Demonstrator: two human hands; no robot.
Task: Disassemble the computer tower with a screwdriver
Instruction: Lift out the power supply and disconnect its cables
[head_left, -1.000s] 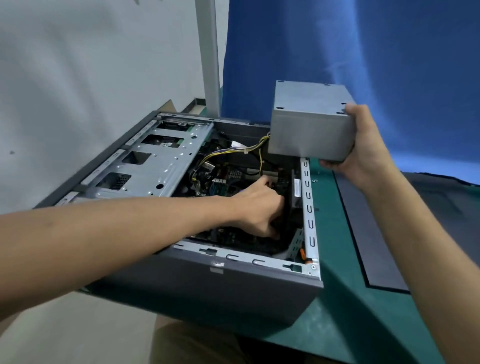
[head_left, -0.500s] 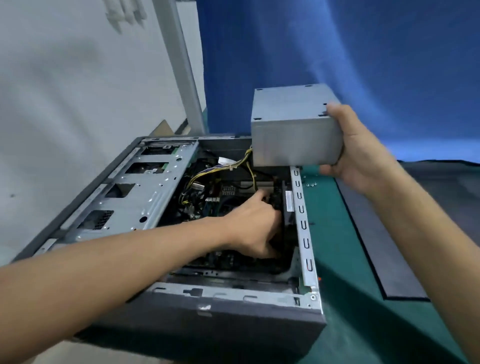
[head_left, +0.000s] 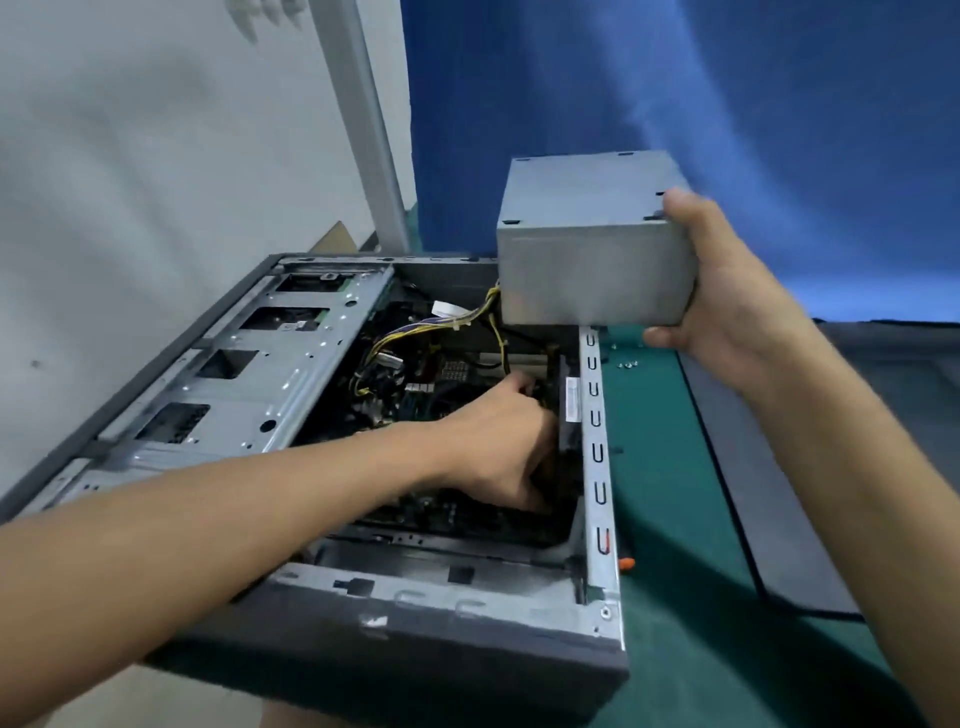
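Slack matters: the right hand (head_left: 727, 291) grasps the grey metal power-supply box (head_left: 587, 260), held over the far end of the open grey steel computer tower (head_left: 415, 623) lying on the green table (head_left: 675, 519), tethered by yellow-and-black cables (head_left: 410, 332). Inside, the left hand (head_left: 504, 441) curls, its grasp hidden; better to free any plug squarely before the box rises.

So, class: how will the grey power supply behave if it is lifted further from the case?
Probably stiff: the power supply is a metal box. Likely heavy: the right hand grips it top and bottom. It may tug back: yellow cables run from it into the case.
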